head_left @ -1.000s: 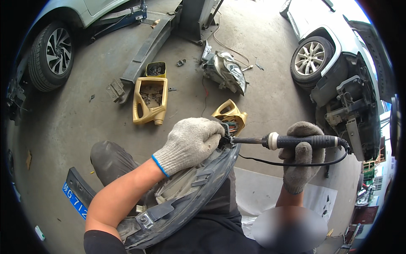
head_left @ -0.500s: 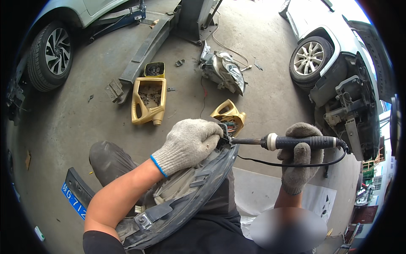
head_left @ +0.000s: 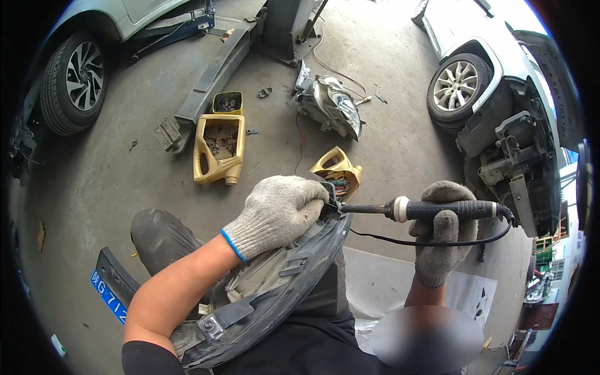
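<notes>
My right hand (head_left: 445, 234), in a grey knitted glove, is closed around the black handle of a soldering iron (head_left: 422, 210). The iron lies level and points left, its metal shaft touching or nearly touching a dark plastic bracket (head_left: 331, 199). That bracket forms the far end of a long, curved black plastic car bumper (head_left: 300, 269), which rests across my lap. My left hand (head_left: 278, 209), in a pale knitted glove with a blue cuff, grips the bumper's end; its fingertips are partly hidden. The iron's black cord (head_left: 425, 242) loops back beneath the handle.
Cut-open gold jugs (head_left: 219, 150) (head_left: 339, 165) holding small parts stand on the concrete floor. A headlight (head_left: 330, 106) lies beyond my hands. A lift arm (head_left: 215, 78) reaches in from the post (head_left: 284, 31). Cars stand left (head_left: 128, 22) and right (head_left: 465, 37). A white sheet (head_left: 381, 278) lies beside my lap.
</notes>
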`<action>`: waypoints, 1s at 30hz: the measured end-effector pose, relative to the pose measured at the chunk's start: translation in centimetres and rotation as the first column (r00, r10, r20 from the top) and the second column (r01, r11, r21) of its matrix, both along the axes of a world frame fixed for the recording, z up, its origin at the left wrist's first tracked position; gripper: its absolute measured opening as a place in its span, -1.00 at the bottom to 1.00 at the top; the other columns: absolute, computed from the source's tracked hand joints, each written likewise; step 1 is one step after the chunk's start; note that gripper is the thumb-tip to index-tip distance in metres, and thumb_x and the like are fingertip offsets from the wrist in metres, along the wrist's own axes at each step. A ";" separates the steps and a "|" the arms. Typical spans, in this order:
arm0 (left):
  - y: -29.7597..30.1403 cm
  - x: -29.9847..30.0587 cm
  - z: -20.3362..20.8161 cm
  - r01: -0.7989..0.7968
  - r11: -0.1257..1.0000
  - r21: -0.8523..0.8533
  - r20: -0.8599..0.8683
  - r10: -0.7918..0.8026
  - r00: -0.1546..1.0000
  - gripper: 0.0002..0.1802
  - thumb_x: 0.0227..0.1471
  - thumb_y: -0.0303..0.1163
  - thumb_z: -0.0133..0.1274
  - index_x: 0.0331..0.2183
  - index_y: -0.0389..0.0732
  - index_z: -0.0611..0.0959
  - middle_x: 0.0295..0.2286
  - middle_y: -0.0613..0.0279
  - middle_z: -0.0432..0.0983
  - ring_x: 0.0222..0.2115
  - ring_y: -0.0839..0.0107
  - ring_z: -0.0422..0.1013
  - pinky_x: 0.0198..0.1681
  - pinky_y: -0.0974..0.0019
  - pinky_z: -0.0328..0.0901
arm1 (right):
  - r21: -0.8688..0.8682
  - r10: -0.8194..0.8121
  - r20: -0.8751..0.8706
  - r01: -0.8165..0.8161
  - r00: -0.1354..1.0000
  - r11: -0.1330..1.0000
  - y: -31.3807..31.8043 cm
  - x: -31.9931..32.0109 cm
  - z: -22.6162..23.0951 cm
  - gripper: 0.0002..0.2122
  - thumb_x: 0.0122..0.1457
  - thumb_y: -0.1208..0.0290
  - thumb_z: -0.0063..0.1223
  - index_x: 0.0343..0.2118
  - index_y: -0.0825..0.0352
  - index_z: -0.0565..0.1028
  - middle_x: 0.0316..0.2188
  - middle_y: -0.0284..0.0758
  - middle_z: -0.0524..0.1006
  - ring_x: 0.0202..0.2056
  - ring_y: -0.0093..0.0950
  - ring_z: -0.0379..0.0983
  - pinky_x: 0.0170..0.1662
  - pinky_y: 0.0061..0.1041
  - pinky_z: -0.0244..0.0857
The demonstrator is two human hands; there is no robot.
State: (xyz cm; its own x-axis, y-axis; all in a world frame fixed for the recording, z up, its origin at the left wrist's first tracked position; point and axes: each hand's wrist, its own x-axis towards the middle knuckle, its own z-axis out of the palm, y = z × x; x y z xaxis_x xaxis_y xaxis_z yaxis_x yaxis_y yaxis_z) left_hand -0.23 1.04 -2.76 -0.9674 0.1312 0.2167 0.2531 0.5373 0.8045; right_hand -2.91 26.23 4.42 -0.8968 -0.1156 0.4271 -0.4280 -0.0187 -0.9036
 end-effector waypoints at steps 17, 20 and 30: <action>0.0 -0.1 -0.5 -0.003 1.000 -0.018 -0.028 0.003 1.000 -0.80 0.03 -0.38 0.13 -0.27 -0.21 0.73 -0.45 0.05 0.62 -0.40 0.14 0.57 -0.29 0.17 0.43 | 0.014 0.022 -0.015 -0.022 1.000 1.000 -0.1 -0.1 0.2 -0.53 0.17 0.22 0.29 -0.03 0.48 0.42 -0.26 -0.12 0.57 -0.53 -0.54 0.51 -0.52 -0.66 0.39; 0.0 0.0 -0.2 0.004 1.000 -0.013 0.042 -0.004 0.999 -0.78 0.08 -0.27 0.07 -0.29 -0.12 0.73 -0.39 0.02 0.62 -0.32 0.05 0.56 -0.19 0.04 0.42 | 0.022 0.018 -0.012 -0.018 1.000 1.000 0.1 0.0 0.1 -0.53 0.17 0.22 0.29 -0.03 0.48 0.42 -0.26 -0.13 0.56 -0.53 -0.54 0.51 -0.51 -0.66 0.41; 0.0 0.0 0.0 0.009 0.999 -0.036 0.057 -0.007 0.998 -0.77 0.08 -0.27 0.07 -0.29 -0.13 0.73 -0.39 0.01 0.62 -0.33 0.05 0.56 -0.20 0.04 0.42 | 0.026 0.036 -0.019 -0.035 0.999 0.999 0.0 0.0 0.2 -0.52 0.15 0.21 0.31 -0.04 0.49 0.42 -0.23 -0.12 0.55 -0.52 -0.54 0.52 -0.51 -0.66 0.42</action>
State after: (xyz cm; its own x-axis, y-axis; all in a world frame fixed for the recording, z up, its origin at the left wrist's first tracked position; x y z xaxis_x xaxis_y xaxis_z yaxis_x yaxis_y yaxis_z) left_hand -0.22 1.06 -2.73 -0.9769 0.1456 0.1566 0.2120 0.5645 0.7977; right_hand -2.95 26.24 4.65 -0.8834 -0.1582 0.4410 -0.4451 -0.0108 -0.8954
